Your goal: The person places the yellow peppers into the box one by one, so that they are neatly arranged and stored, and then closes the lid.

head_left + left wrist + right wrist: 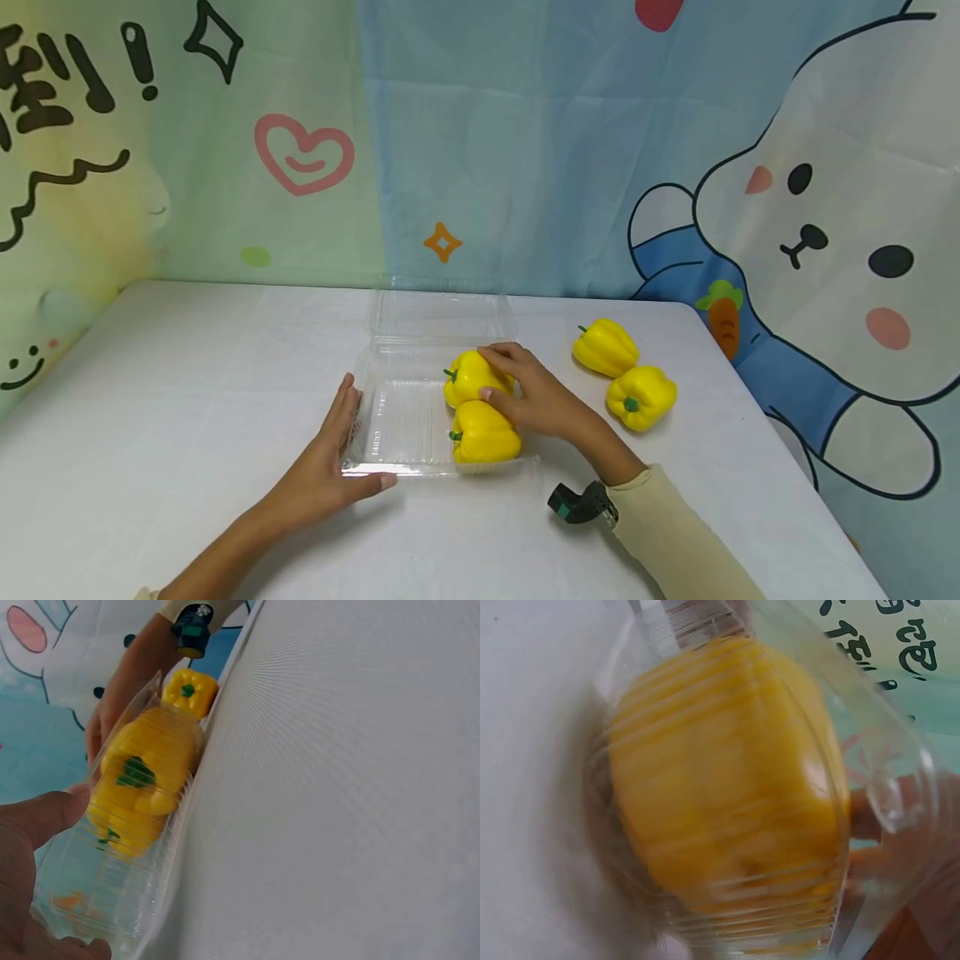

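Observation:
A clear plastic clamshell box [408, 421] lies with its lid [442, 317] folded back. Two yellow bell peppers sit along its right side, the rear pepper [467, 379] behind the front pepper [483, 433], stems facing left. My right hand [532, 392] grips the rear pepper from the right, its fingers over the top and the thumb nearer me. Spread at the box's near left corner, my left hand [330, 467] touches it with fingers along the left wall and thumb by the front edge. In the right wrist view, a yellow pepper [727, 772] shows through the clear wall.
Two more yellow peppers, a rear one [606, 347] and a nearer one [641, 398], lie right of the box on the white table [187, 400]. A black wrist device [581, 502] hangs by the right sleeve. A printed cloth backdrop [510, 167] rises behind the table.

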The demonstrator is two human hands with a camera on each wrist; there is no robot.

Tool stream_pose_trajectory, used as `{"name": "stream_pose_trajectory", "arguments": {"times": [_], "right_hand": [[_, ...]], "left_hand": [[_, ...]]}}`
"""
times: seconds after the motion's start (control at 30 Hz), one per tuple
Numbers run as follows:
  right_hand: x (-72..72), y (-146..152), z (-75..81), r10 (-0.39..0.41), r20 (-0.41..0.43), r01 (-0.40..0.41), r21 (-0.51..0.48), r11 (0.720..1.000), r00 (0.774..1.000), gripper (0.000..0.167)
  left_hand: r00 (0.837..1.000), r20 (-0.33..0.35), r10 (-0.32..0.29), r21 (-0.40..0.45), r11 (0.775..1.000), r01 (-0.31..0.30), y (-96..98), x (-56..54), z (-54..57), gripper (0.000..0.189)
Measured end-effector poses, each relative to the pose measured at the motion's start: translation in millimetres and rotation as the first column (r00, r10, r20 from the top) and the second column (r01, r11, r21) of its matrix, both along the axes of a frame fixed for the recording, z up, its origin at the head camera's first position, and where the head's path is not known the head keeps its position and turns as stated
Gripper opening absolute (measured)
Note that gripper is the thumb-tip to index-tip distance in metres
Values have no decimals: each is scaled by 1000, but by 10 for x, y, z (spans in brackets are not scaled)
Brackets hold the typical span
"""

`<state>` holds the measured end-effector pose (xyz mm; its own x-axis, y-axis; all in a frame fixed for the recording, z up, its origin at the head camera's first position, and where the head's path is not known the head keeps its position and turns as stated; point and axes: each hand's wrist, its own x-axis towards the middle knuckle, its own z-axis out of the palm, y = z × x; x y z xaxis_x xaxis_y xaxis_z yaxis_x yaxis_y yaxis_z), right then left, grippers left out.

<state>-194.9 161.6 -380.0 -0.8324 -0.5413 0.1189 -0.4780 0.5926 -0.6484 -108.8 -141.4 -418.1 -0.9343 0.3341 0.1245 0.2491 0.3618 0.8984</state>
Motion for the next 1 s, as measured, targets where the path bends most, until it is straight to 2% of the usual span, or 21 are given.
{"name": "stream_pose_trajectory", "arguments": {"times": [0.4, 0.67, 1.0], "right_hand": [[-27, 33, -34, -5, 22, 4, 17, 1000, 1000, 59], [-53, 102, -93, -1, -8, 1, -22, 1000, 1000, 61], [-71, 121, -139, -4, 14, 5, -39, 999, 1000, 67]], "left_hand": [[1000, 16, -3, 9, 1000, 3, 1, -4, -12, 121], [1000, 30, 1, 6, 1000, -1, 28, 11, 12, 122], [1000, 31, -3, 14, 1000, 2, 11, 4, 10, 122]]}}
